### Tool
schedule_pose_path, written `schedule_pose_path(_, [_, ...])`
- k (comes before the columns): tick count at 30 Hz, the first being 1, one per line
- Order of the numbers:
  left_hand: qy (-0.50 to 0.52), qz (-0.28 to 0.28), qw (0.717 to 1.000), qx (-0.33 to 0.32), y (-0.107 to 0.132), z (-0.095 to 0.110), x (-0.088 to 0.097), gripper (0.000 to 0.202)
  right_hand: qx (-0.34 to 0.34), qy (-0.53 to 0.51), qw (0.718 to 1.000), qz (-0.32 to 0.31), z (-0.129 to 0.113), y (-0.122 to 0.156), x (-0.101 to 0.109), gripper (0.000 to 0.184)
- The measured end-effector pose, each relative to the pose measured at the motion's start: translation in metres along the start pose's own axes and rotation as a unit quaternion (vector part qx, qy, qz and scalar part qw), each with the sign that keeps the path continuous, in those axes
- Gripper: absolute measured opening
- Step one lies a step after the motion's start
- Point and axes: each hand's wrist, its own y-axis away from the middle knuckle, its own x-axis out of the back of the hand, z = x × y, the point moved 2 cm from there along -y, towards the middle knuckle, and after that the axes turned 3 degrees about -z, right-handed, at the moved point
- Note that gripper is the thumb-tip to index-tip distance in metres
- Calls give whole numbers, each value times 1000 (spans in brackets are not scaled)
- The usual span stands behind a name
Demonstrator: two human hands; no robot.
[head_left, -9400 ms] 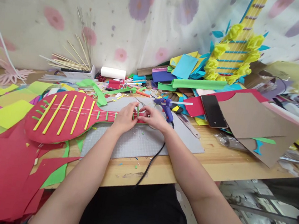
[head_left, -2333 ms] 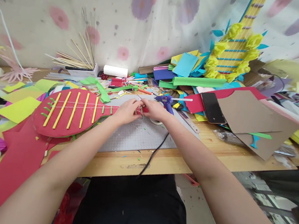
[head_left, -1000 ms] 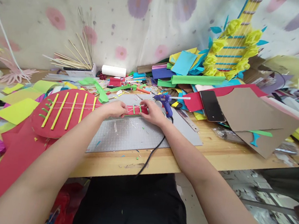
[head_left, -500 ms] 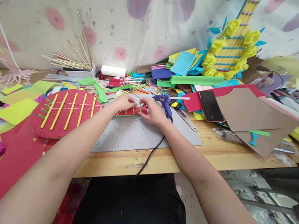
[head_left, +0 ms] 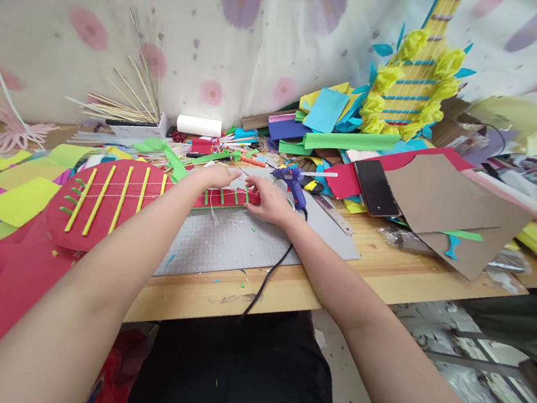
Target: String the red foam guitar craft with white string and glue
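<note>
A red paper guitar with yellow strips and thin white strings lies on the left of the table. Its neck, crossed by small green strips, reaches onto a grey cutting mat. My left hand hovers just behind the neck with its fingertips pinched together. What they pinch is too small to make out. My right hand grips the far end of the neck between thumb and fingers. A blue glue gun lies just behind my right hand, and its black cord runs off the table's front edge.
A black phone rests on brown cardboard and red paper at the right. A yellow paper guitar leans on the wall over stacked coloured sheets. Wooden skewers and a white roll sit at the back left, among paper scraps.
My left hand has left the middle of the neck and moved back and a little up, fingers pinched. My right hand stays at the neck's end.
</note>
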Motion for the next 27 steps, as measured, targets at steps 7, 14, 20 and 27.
schedule_pose_path(7, [-79,-41,991,101,6,-21,12,84,14,-8,1000,1,4,1,-2,54])
schedule_pose_path(14, [-112,78,972,193,16,-62,39,62,3,1,1000,-4,1,-1,-1,54])
schedule_pose_path(20, [-38,115,989,-80,25,-34,18,28,-15,3,1000,8,3,0,-1,52])
schedule_pose_path(27, [-34,65,984,-162,36,11,-14,21,-5,-1,1000,16,6,2,-1,49])
